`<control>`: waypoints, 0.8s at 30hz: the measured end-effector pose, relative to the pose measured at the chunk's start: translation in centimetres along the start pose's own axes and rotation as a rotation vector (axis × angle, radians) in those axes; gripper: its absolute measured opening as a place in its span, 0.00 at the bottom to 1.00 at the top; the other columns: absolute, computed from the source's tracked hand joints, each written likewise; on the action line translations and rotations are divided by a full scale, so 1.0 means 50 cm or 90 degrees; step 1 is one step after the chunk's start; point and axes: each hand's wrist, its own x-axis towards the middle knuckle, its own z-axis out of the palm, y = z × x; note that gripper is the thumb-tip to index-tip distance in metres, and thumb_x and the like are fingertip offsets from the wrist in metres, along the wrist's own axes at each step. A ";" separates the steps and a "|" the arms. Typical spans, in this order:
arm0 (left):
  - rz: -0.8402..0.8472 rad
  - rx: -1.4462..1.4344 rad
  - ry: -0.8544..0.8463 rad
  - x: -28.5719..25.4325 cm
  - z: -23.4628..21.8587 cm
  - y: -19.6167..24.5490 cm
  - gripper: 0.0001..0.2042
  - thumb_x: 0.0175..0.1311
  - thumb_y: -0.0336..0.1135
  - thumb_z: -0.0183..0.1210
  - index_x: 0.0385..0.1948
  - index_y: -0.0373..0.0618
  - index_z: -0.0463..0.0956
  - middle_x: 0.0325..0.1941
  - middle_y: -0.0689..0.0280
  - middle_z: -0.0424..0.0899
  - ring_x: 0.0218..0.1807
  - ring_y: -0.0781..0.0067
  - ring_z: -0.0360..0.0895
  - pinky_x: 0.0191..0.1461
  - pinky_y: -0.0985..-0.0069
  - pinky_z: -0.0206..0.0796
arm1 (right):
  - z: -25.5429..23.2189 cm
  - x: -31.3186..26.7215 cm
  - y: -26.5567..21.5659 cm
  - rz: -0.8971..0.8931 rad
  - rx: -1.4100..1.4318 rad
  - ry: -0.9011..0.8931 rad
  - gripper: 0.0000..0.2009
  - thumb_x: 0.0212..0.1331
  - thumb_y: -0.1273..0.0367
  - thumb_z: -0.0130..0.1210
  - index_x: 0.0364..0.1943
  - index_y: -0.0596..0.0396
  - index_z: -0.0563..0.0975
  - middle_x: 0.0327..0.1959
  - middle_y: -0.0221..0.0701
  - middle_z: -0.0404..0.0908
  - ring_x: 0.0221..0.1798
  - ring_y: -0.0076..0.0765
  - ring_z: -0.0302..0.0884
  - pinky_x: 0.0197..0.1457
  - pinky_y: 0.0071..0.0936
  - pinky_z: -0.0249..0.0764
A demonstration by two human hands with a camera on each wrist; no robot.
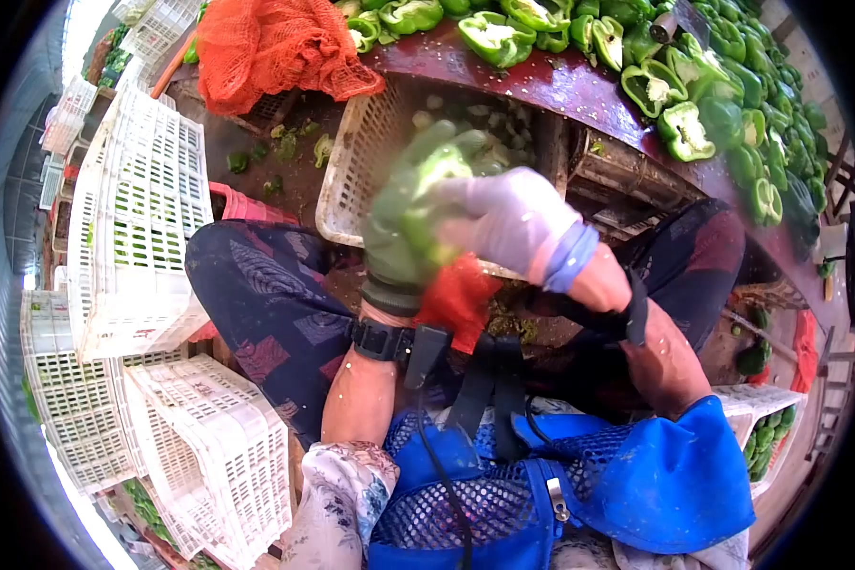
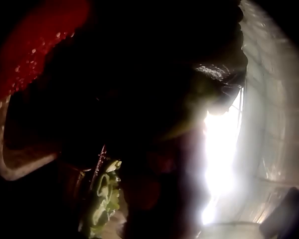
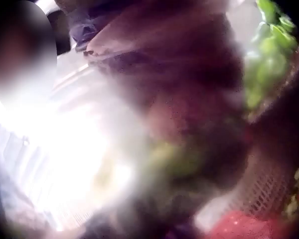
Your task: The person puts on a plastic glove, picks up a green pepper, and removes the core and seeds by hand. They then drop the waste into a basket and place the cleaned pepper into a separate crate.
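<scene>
In the head view a green bell pepper [image 1: 444, 171], blurred by motion, is between the two hands over a crate. My left hand [image 1: 391, 233], in a dark green glove, holds it from the left. The right hand [image 1: 522, 214], in a pale thin glove, has its fingers curled against the pepper's right side. Below the hands a piece of red netting [image 1: 458, 302] hangs over the lap. The white crate [image 1: 351, 180] under them holds pale pieces. The left wrist view is mostly dark; in the right wrist view a blurred gloved hand [image 3: 174, 64] fills the middle.
Halved green peppers [image 1: 655, 87] line the edge of a dark red table [image 1: 541, 85], with a heap of peppers [image 1: 774, 104] behind. A knife [image 1: 679, 24] lies among them. Orange-red netting [image 1: 275, 52] covers the left corner. White crates [image 1: 142, 218] are stacked at left.
</scene>
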 end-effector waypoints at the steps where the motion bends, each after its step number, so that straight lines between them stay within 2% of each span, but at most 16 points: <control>1: 0.020 0.097 0.000 0.002 -0.001 -0.009 0.30 0.65 0.43 0.54 0.66 0.36 0.59 0.63 0.50 0.71 0.58 0.61 0.75 0.63 0.65 0.68 | 0.008 -0.002 -0.002 0.022 -0.048 -0.021 0.12 0.56 0.61 0.58 0.35 0.54 0.83 0.25 0.46 0.81 0.31 0.53 0.81 0.38 0.42 0.77; 5: -0.006 0.271 0.011 0.006 -0.012 -0.018 0.31 0.66 0.47 0.54 0.65 0.36 0.61 0.57 0.55 0.76 0.53 0.67 0.77 0.55 0.70 0.73 | 0.034 -0.007 0.021 -0.020 -0.106 0.031 0.11 0.57 0.60 0.58 0.30 0.53 0.80 0.23 0.45 0.80 0.30 0.54 0.80 0.36 0.45 0.76; 8: 0.138 0.388 0.083 0.028 -0.097 0.006 0.32 0.64 0.53 0.56 0.63 0.40 0.63 0.54 0.53 0.76 0.52 0.61 0.78 0.55 0.66 0.74 | 0.031 -0.003 0.050 -0.007 -0.137 0.198 0.11 0.58 0.60 0.57 0.30 0.52 0.79 0.23 0.45 0.80 0.29 0.54 0.80 0.35 0.45 0.76; 9: 0.185 0.374 0.168 0.028 -0.119 0.041 0.31 0.64 0.54 0.56 0.62 0.41 0.65 0.53 0.54 0.77 0.51 0.62 0.78 0.52 0.66 0.75 | 0.017 0.003 0.065 -0.001 -0.133 0.269 0.11 0.58 0.60 0.56 0.30 0.52 0.79 0.24 0.44 0.80 0.29 0.53 0.80 0.35 0.45 0.76; 10: 0.240 0.370 0.250 0.015 -0.136 0.088 0.30 0.64 0.55 0.56 0.60 0.42 0.67 0.51 0.55 0.78 0.50 0.63 0.79 0.50 0.66 0.76 | -0.015 0.007 0.076 0.049 -0.173 0.262 0.09 0.60 0.61 0.55 0.31 0.50 0.79 0.24 0.42 0.81 0.27 0.51 0.80 0.32 0.43 0.76; 11: 0.286 0.394 0.319 0.006 -0.126 0.123 0.29 0.64 0.56 0.56 0.59 0.43 0.69 0.49 0.56 0.78 0.48 0.63 0.80 0.48 0.67 0.77 | -0.040 0.010 0.080 0.111 -0.151 0.293 0.08 0.56 0.63 0.60 0.31 0.51 0.80 0.21 0.36 0.82 0.26 0.47 0.82 0.30 0.35 0.79; 13: 0.291 0.693 0.376 0.004 -0.094 0.083 0.26 0.64 0.54 0.56 0.55 0.43 0.73 0.47 0.58 0.79 0.46 0.65 0.80 0.47 0.70 0.76 | -0.020 0.032 0.051 0.188 -0.422 0.019 0.04 0.53 0.68 0.58 0.30 0.49 0.81 0.22 0.38 0.83 0.27 0.48 0.83 0.31 0.37 0.79; 14: 0.281 0.901 0.392 0.009 -0.052 0.042 0.23 0.65 0.51 0.57 0.52 0.42 0.75 0.47 0.59 0.79 0.45 0.66 0.80 0.49 0.72 0.75 | 0.051 0.024 0.058 -0.001 -0.351 0.129 0.04 0.48 0.70 0.57 0.27 0.48 0.82 0.23 0.40 0.83 0.26 0.50 0.83 0.31 0.39 0.78; 15: 0.293 0.958 0.330 0.011 -0.059 0.015 0.21 0.65 0.47 0.57 0.53 0.42 0.75 0.47 0.60 0.79 0.45 0.68 0.80 0.48 0.73 0.74 | 0.086 0.003 0.026 0.065 -0.258 0.207 0.03 0.47 0.69 0.58 0.24 0.48 0.82 0.23 0.40 0.83 0.27 0.49 0.83 0.32 0.40 0.79; 16: 0.315 0.884 0.245 0.019 -0.082 0.004 0.19 0.65 0.43 0.57 0.54 0.42 0.74 0.47 0.61 0.80 0.44 0.69 0.79 0.48 0.74 0.74 | 0.043 0.004 0.018 0.125 -0.350 -0.025 0.05 0.50 0.67 0.56 0.25 0.49 0.82 0.23 0.41 0.83 0.28 0.50 0.83 0.33 0.42 0.79; 17: 0.341 0.723 0.182 0.026 -0.112 0.012 0.18 0.66 0.38 0.57 0.55 0.41 0.74 0.47 0.63 0.80 0.44 0.70 0.79 0.48 0.75 0.74 | 0.024 0.004 0.033 0.119 -0.349 -0.052 0.06 0.51 0.66 0.55 0.26 0.49 0.82 0.23 0.41 0.83 0.29 0.50 0.83 0.34 0.43 0.79; 19: 0.302 0.372 0.109 -0.008 -0.147 0.093 0.19 0.67 0.33 0.56 0.59 0.40 0.70 0.48 0.64 0.80 0.44 0.72 0.79 0.45 0.76 0.75 | 0.000 0.005 0.069 0.116 -0.336 -0.105 0.08 0.53 0.65 0.54 0.27 0.50 0.82 0.24 0.42 0.83 0.30 0.50 0.84 0.34 0.44 0.79; 20: 0.340 0.572 0.277 -0.032 -0.096 0.172 0.21 0.69 0.33 0.52 0.62 0.39 0.66 0.46 0.64 0.79 0.42 0.72 0.78 0.41 0.77 0.77 | -0.021 0.020 0.086 0.176 -0.346 -0.085 0.11 0.57 0.61 0.52 0.28 0.49 0.82 0.26 0.41 0.83 0.31 0.50 0.83 0.36 0.45 0.79; 21: 0.343 0.573 0.319 -0.071 0.003 0.256 0.21 0.70 0.35 0.51 0.62 0.38 0.65 0.45 0.63 0.79 0.41 0.73 0.78 0.40 0.78 0.76 | -0.041 0.038 0.125 0.150 -0.348 -0.014 0.11 0.57 0.60 0.53 0.30 0.50 0.81 0.27 0.41 0.83 0.32 0.52 0.82 0.37 0.44 0.78; 23: 0.524 0.933 0.425 -0.111 0.030 0.453 0.24 0.66 0.37 0.54 0.62 0.37 0.66 0.53 0.60 0.78 0.50 0.70 0.76 0.51 0.73 0.72 | -0.093 0.092 0.156 0.145 -0.349 0.177 0.10 0.55 0.63 0.57 0.36 0.53 0.79 0.30 0.43 0.81 0.34 0.54 0.81 0.38 0.45 0.77; 24: 0.603 1.155 0.512 -0.128 0.040 0.548 0.26 0.64 0.38 0.56 0.62 0.37 0.66 0.57 0.58 0.77 0.55 0.68 0.75 0.57 0.71 0.70 | -0.131 0.121 0.133 0.157 -0.383 0.210 0.12 0.54 0.65 0.57 0.41 0.54 0.77 0.36 0.45 0.81 0.41 0.53 0.81 0.43 0.45 0.77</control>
